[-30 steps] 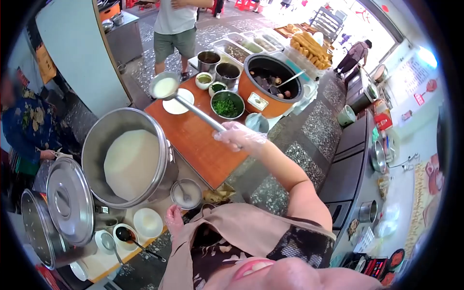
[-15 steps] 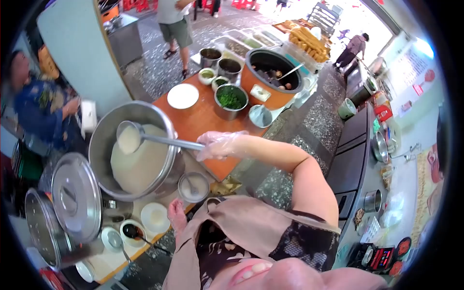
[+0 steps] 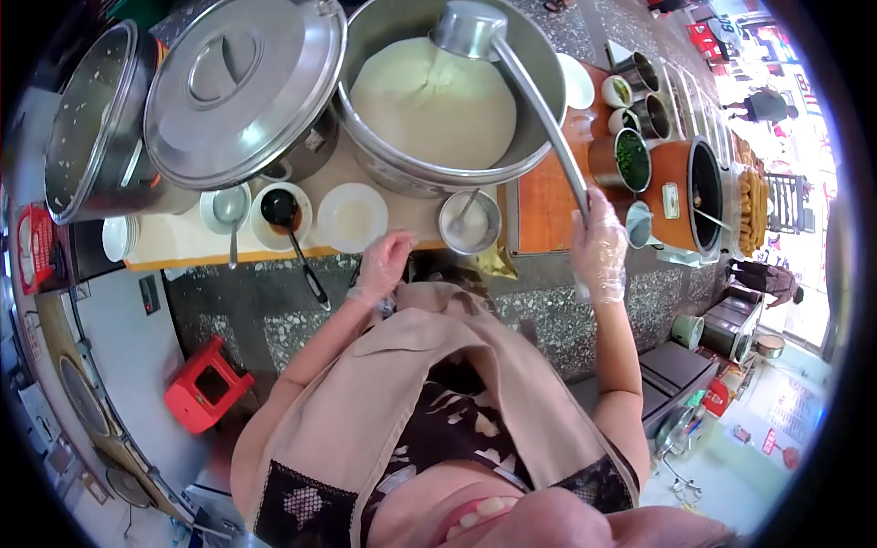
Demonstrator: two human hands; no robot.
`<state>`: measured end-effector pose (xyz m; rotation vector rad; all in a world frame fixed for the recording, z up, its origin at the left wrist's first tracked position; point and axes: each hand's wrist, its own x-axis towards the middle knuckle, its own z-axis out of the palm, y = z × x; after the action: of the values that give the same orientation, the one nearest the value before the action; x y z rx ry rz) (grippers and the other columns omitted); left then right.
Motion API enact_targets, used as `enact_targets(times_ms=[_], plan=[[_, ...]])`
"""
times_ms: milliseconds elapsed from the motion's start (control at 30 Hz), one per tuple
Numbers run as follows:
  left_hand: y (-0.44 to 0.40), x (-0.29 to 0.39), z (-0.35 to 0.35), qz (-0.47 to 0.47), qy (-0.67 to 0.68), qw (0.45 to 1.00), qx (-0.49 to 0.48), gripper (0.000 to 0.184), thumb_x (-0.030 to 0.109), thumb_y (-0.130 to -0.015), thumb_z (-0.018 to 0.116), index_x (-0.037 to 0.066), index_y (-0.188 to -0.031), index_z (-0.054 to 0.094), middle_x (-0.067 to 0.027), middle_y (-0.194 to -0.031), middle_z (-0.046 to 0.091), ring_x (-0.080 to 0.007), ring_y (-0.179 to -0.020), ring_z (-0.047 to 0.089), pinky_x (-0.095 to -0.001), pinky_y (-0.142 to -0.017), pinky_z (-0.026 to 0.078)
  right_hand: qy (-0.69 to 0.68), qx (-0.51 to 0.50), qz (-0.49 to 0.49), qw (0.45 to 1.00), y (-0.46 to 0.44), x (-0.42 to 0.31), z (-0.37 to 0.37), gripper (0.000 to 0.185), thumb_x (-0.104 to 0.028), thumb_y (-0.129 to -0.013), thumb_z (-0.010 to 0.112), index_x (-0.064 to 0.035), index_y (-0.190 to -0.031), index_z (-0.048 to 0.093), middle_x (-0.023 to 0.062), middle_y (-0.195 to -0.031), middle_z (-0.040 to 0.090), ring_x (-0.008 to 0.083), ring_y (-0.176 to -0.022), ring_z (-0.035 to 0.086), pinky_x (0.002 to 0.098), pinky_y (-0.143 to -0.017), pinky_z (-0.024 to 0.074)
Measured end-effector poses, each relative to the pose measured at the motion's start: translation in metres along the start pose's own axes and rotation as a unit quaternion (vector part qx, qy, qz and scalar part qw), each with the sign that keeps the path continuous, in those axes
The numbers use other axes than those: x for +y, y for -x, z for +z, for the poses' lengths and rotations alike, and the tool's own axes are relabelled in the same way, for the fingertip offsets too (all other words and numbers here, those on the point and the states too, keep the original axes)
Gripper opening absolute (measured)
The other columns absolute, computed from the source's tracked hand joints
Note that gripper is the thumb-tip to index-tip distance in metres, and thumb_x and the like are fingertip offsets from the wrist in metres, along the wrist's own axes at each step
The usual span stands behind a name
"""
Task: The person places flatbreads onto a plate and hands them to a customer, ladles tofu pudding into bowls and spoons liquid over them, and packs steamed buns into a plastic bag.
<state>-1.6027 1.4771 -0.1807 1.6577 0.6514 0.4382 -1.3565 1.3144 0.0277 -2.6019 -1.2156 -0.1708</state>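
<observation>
With the right hand [image 3: 600, 242] gripping its handle [image 3: 551, 119], hold the steel ladle [image 3: 471, 30] tipped low over the milky liquid [image 3: 434, 110] in the stockpot [image 3: 420, 179] to limit splashing, left hand [image 3: 385, 263] empty, fingers [image 3: 398, 242] loosely bent.

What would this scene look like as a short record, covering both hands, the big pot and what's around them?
Right hand: gloved, gripping the ladle handle
Ladle: tipped over the big pot
Big pot: uncovered, holding pale liquid
Left hand: near a white dish, nothing visible in it
Also nearby: steel bowl with spoon, chopped greens, red stool
</observation>
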Motion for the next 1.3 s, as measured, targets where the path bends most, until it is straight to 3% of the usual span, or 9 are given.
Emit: enact_targets(times_ms=[200, 300, 467, 667, 867, 967, 1033, 1133, 1300], plan=[[0.007, 0.017, -0.006, -0.007, -0.023, 1.000, 0.010, 0.013, 0.007, -0.089, 0.053, 0.000, -0.099, 0.057, -0.0090, -0.084, 0.065, -0.0168, -0.075, 0.062, -0.0284, -0.070, 0.049, 0.064, 0.010, -0.005, 0.998, 0.019, 0.013, 0.009, 0.025, -0.012, -0.086, 0.059, -0.0032, -0.108, 0.052, 0.0131, -0.081, 0.059, 0.0278, -0.075, 0.060, 0.0372, -0.065, 0.0475], [0.023, 0.015, -0.005, -0.025, -0.005, 0.999, 0.039, 0.014, 0.006, -0.089, 0.052, 0.000, -0.100, 0.057, -0.0089, -0.084, 0.064, -0.0163, -0.075, 0.061, -0.0284, -0.070, 0.050, -0.314, -0.147, 0.116, 0.931, 0.036, 0.017, 0.017, 0.011, -0.011, -0.083, 0.060, -0.0040, -0.089, 0.053, -0.0030, -0.071, 0.047, 0.0047, -0.062, 0.040, 0.0216, -0.055, 0.0370], [0.066, 0.012, -0.016, -0.121, 0.122, 0.947, 0.271, 0.020, 0.008, -0.090, 0.054, 0.002, -0.109, 0.055, -0.0065, -0.091, 0.064, -0.0117, -0.076, 0.058, -0.0247, -0.067, 0.048, -0.355, -0.275, 0.064, 0.891, 0.079, 0.041, 0.050, 0.014, -0.015, -0.080, 0.063, -0.0046, -0.080, 0.054, 0.0013, -0.063, 0.050, 0.0088, -0.058, 0.046, 0.0286, -0.052, 0.0401], [0.120, 0.012, -0.049, -0.129, 0.098, 0.895, 0.415, 0.029, 0.007, -0.092, 0.048, 0.002, -0.121, 0.044, -0.0094, -0.099, 0.060, -0.0111, -0.079, 0.055, -0.0231, -0.068, 0.047, -0.196, -0.453, -0.101, 0.864, 0.088, 0.052, 0.151, 0.037, -0.038, -0.084, 0.057, -0.0028, -0.095, 0.059, 0.0207, -0.084, 0.062, 0.0408, -0.082, 0.058, 0.0447, -0.074, 0.0458], [0.096, 0.035, -0.027, -0.098, 0.096, 0.925, 0.354, 0.025, 0.006, -0.093, 0.047, 0.001, -0.118, 0.047, -0.0094, -0.097, 0.060, -0.0108, -0.078, 0.056, -0.0230, -0.067, 0.047, -0.313, -0.662, 0.070, 0.677, 0.027, 0.056, 0.231, 0.038, -0.041, -0.075, 0.068, -0.0041, -0.073, 0.059, 0.0017, -0.050, 0.049, 0.0099, -0.037, 0.041, 0.0259, -0.036, 0.0313], [0.087, 0.030, -0.014, -0.112, 0.095, 0.943, 0.300, 0.024, 0.007, -0.093, 0.047, 0.000, -0.116, 0.048, -0.0097, -0.097, 0.061, -0.0112, -0.078, 0.057, -0.0230, -0.067, 0.047, -0.262, -0.655, 0.107, 0.701, 0.002, 0.062, 0.230, 0.037, -0.039, -0.076, 0.066, -0.0025, -0.076, 0.061, 0.0044, -0.066, 0.058, 0.0135, -0.052, 0.054, 0.0316, -0.040, 0.0399], [0.080, 0.029, -0.007, -0.118, 0.092, 0.953, 0.263, 0.024, 0.006, -0.093, 0.048, 0.000, -0.116, 0.049, -0.0103, -0.097, 0.061, -0.0113, -0.079, 0.057, -0.0229, -0.067, 0.047, -0.009, -0.558, -0.081, 0.826, -0.011, 0.051, 0.196, 0.040, -0.040, -0.079, 0.063, -0.0013, -0.085, 0.063, 0.0100, -0.091, 0.064, 0.0229, -0.085, 0.062, 0.0430, -0.060, 0.0515], [0.067, 0.028, 0.002, -0.139, 0.074, 0.961, 0.229, 0.026, 0.009, -0.093, 0.049, 0.001, -0.117, 0.050, -0.0104, -0.099, 0.061, -0.0124, -0.081, 0.057, -0.0246, -0.069, 0.048, -0.072, -0.526, 0.060, 0.845, -0.016, 0.053, 0.163, 0.046, -0.044, -0.077, 0.063, -0.0057, -0.102, 0.065, 0.0126, -0.106, 0.063, 0.0312, -0.104, 0.057, 0.0454, -0.085, 0.0488], [0.029, 0.039, 0.016, -0.018, -0.089, 0.972, 0.216, 0.024, 0.007, -0.090, 0.051, 0.000, -0.113, 0.053, -0.0133, -0.103, 0.061, -0.0232, -0.089, 0.059, -0.0315, -0.077, 0.048, -0.122, -0.277, -0.009, 0.953, 0.001, 0.100, 0.186, 0.040, -0.034, -0.080, 0.060, -0.0016, -0.103, 0.058, 0.0196, -0.097, 0.061, 0.0370, -0.093, 0.057, 0.0452, -0.083, 0.0466]])
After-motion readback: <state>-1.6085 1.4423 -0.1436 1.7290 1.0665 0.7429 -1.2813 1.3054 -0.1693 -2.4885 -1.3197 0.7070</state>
